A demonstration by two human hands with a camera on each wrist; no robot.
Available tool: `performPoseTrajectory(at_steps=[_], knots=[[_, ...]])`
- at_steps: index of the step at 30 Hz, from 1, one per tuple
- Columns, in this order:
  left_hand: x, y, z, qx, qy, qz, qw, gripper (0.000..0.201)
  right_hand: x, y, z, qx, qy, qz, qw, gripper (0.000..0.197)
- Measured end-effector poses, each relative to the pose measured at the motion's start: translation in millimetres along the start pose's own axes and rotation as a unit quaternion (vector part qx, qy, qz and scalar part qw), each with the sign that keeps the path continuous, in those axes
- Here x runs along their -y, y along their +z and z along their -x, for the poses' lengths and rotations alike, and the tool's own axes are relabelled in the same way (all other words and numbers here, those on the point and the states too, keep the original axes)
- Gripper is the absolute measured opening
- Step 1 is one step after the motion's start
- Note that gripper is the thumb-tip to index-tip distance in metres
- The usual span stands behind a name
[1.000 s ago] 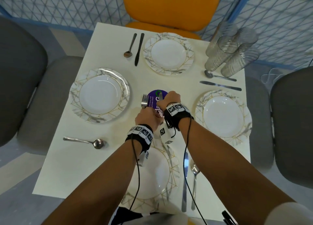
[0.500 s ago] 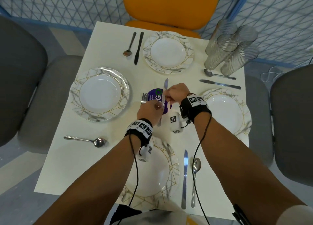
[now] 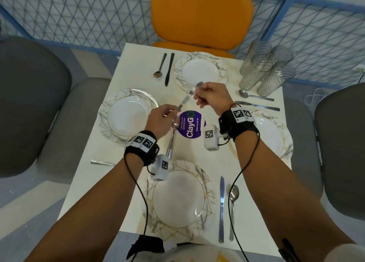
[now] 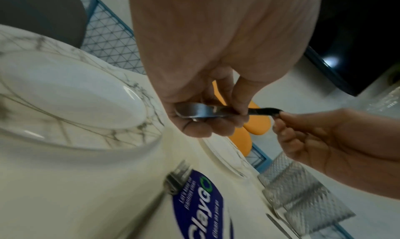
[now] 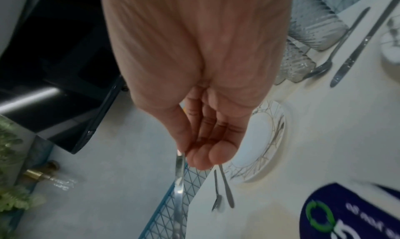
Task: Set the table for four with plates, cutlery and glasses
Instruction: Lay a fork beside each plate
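Observation:
Both hands hover over the middle of the white table. A table knife is stretched between them. My right hand pinches its far end between thumb and fingers, and the knife hangs blurred below that hand. My left hand grips the other end of the knife. A fork lies beside the purple sticker. Four marbled plates sit at the far, left, right and near sides.
Several ribbed glasses stand clustered at the far right corner. Spoon and knife pairs lie by the far plate, the right plate and the near plate. A lone spoon lies at the left. Chairs surround the table.
Both hands have risen from the cutlery at the sticker. The right hand has drawn the knife up and away toward the far plate, while the left hand keeps hold of its other end.

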State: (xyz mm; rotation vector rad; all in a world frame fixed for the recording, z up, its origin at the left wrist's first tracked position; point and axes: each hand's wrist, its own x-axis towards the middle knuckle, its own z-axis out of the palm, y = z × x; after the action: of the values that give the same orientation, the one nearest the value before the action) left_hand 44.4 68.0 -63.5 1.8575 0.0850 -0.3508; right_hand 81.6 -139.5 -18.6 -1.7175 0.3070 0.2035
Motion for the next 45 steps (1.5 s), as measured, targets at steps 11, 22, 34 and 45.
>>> performPoseTrajectory(at_steps=[11,22,34,45], knots=[[60.1,-126.4,31.9,0.054,-0.046,-0.059,0.996,0.013,-26.7,103.4,45.6,0.027,0.051,-0.049,0.997,0.021],[127.1,-225.0,53.4,0.118,-0.088,-0.128,0.981,0.009,-82.9,193.4,82.7,0.088,0.071,0.047,0.992,0.013],[157.5,-225.0,44.1,0.123,-0.07,-0.244,0.959,0.021,-114.0,220.4,92.1,0.073,0.116,0.262,0.955,0.021],[166.0,-219.2,52.0,0.046,0.032,-0.339,0.939,0.01,-123.8,238.0,89.7,0.016,0.065,0.334,0.94,0.013]])
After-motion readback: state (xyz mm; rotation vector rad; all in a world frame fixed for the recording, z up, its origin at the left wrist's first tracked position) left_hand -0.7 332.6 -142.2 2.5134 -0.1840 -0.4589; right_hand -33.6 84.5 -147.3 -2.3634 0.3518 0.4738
